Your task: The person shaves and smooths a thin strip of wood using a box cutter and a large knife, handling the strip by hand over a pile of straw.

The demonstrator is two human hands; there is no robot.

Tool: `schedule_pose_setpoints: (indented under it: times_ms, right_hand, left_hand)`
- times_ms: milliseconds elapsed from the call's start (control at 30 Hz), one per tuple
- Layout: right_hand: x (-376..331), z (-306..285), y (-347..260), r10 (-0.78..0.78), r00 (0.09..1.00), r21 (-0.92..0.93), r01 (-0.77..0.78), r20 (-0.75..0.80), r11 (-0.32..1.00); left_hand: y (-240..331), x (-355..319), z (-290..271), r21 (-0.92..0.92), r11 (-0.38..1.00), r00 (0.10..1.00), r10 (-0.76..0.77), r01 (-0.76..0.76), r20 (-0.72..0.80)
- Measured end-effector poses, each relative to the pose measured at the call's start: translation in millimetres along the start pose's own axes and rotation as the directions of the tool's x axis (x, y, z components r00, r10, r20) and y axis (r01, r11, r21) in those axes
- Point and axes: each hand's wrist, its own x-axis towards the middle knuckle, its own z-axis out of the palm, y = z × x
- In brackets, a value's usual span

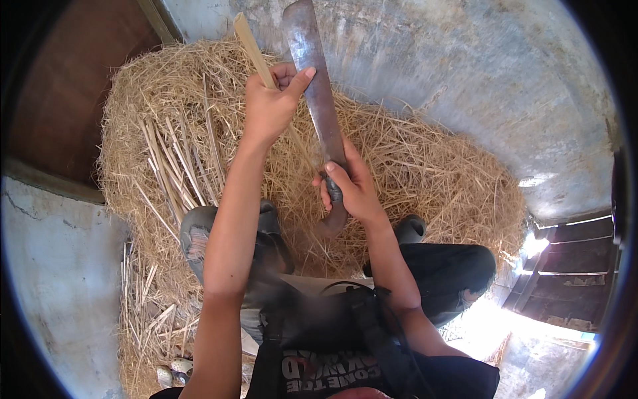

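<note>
My right hand (pixel 350 179) is closed round the dark, curved handle of a machete (pixel 312 86), whose broad worn blade points up and away from me. My left hand (pixel 274 100) grips a pale split-wood stick (pixel 254 50), which slants from the upper left down past the palm. The left thumb rests against the flat of the blade near its middle. Below the left hand the stick's lower part runs down beside the blade, over the straw.
A heap of straw (pixel 432 166) spreads before me. Several split sticks (pixel 174 163) lie on it at left, with wood slivers (pixel 156 326) lower down. Grey walls (pixel 465 60) stand behind and at left (pixel 53 279). A brown panel (pixel 60 100) fills the upper left; dark boards (pixel 571 266) stand at right.
</note>
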Motion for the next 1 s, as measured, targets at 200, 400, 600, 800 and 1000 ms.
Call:
schedule_pose_setpoints:
  times_ms: [200, 400, 600, 800, 1000]
  right_hand:
    - [16, -13, 13, -0.231, 0.969, -0.511, 0.154, -0.089, 0.846]
    - [3, -46, 139, -0.273, 0.922, -0.732, -0.016, -0.274, 0.681]
    - [-79, -87, 246, 0.267, 0.848, -0.721, -0.530, -0.458, 0.445]
    - [-34, -91, 223, 0.080, 0.918, -0.749, -0.364, -0.387, 0.554]
    - [9, -60, 172, -0.549, 0.761, -0.735, 0.146, -0.345, 0.663]
  left_hand:
    - [-16, 14, 2, -0.054, 0.998, 0.866, 0.009, -0.042, -0.499]
    - [-42, 23, 0, -0.246, 0.945, 0.882, 0.079, -0.214, -0.464]
    - [-44, 25, 7, -0.214, 0.923, 0.845, 0.175, -0.319, -0.505]
    - [-45, 27, 9, -0.165, 0.942, 0.833, 0.167, -0.294, -0.527]
    - [-39, 27, 17, -0.196, 0.945, 0.839, 0.125, -0.264, -0.530]
